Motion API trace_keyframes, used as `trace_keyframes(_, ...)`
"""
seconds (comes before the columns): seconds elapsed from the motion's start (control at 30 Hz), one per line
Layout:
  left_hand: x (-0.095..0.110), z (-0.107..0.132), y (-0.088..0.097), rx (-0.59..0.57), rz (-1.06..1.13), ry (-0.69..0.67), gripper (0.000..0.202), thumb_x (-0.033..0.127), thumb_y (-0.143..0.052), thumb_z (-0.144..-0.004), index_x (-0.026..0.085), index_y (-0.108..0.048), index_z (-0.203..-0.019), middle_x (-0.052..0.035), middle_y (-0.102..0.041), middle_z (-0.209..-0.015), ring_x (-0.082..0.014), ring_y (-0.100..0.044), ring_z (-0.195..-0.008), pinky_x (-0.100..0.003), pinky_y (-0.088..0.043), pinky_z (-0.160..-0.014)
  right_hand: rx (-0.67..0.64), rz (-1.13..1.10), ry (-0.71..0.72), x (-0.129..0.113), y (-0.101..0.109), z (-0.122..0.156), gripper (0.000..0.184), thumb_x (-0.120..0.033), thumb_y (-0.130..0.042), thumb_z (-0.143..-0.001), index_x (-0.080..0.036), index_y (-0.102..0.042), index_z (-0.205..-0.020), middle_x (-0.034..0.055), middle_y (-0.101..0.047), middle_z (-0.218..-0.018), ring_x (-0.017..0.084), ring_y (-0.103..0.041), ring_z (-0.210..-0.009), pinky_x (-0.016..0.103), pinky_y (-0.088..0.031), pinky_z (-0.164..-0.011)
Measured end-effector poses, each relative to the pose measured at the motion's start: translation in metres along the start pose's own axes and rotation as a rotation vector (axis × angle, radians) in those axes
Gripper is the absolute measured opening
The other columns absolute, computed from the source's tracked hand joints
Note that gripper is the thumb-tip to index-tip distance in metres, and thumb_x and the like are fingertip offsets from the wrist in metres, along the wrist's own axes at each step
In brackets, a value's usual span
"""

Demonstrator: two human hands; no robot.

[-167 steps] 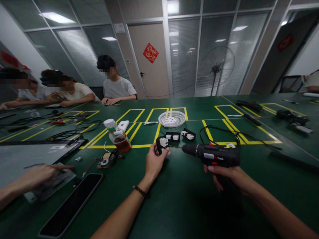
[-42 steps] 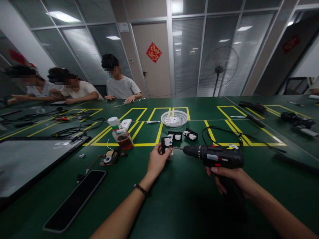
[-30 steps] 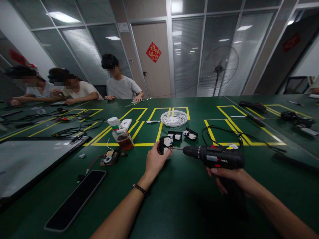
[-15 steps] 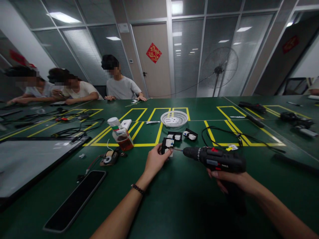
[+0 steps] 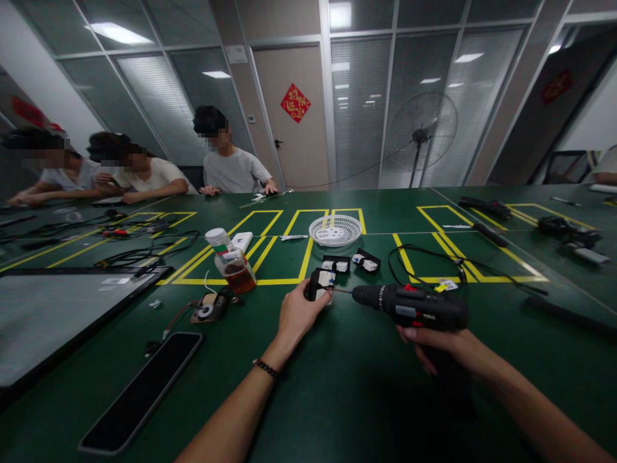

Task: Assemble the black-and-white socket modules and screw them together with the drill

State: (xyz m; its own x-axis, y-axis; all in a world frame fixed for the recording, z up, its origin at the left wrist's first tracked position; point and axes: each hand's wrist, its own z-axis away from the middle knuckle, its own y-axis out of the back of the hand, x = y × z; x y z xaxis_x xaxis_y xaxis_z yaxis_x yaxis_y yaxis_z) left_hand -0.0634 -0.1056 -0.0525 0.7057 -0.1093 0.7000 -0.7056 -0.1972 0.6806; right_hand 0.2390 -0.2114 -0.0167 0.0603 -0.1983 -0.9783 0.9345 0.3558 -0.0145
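Note:
My left hand [image 5: 303, 310] is closed around a small black-and-white block-like part [image 5: 322, 280], with the thumb along its near side. In my right hand [image 5: 441, 347] is a black cordless drill [image 5: 414, 307] with red details, its grip wrapped by my fingers. The drill lies level and points left; its thin bit [image 5: 341, 290] reaches the part in my left hand, though the exact contact point is too small to make out. Just beyond are two similar parts, one black-and-white part [image 5: 336, 263] and another [image 5: 366, 261] tilted to its right.
A white plastic basket [image 5: 335, 230] stands farther back. On the left are a bottle of brown liquid [image 5: 234, 263], a small motor-like device [image 5: 209, 308], a phone [image 5: 144, 392] and a framed panel [image 5: 62, 321]. A black cable [image 5: 424, 247] lies right. Several people sit across the table.
The view has shifted slightly. Both hands, the drill and the held part keep nearly the same positions relative to each other.

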Motion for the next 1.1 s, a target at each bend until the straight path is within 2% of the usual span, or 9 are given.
trace_keyframes(0.57,0.0002,0.0005,-0.0014,0.009,0.022,0.019,0.061,0.06,-0.063,-0.076,0.02,-0.062,-0.122,-0.01,-0.071,-0.106,-0.0247,-0.066,-0.09,-0.029,-0.048,-0.072,-0.007,-0.049,0.008,0.0001,-0.0058,-0.0008,0.029,-0.04,-0.058,-0.091,-0.013,-0.063,-0.084,0.0008,-0.06,-0.048,0.013,-0.053,-0.042,0.025,-0.042,-0.048)
trace_keyframes(0.83,0.0039,0.0022,0.0012,0.007,0.041,0.032,0.061,0.058,-0.065,-0.076,0.019,-0.063,-0.123,-0.0109,-0.071,-0.108,-0.0252,-0.066,-0.092,-0.03,-0.049,-0.073,0.006,-0.062,-0.009,-0.0018,-0.0076,0.0007,0.029,-0.041,-0.058,-0.091,-0.013,-0.063,-0.085,0.0009,-0.061,-0.05,0.012,-0.052,-0.042,0.024,-0.041,-0.047)
trace_keyframes(1.1,-0.0024,0.001,-0.003,0.0,0.056,0.02,0.064,0.063,-0.063,-0.076,0.019,-0.062,-0.122,-0.0109,-0.071,-0.106,-0.0254,-0.067,-0.091,-0.03,-0.05,-0.073,0.011,-0.052,-0.007,0.0028,-0.0056,-0.001,0.029,-0.042,-0.058,-0.091,-0.014,-0.062,-0.085,0.001,-0.06,-0.05,0.013,-0.052,-0.042,0.025,-0.041,-0.047)
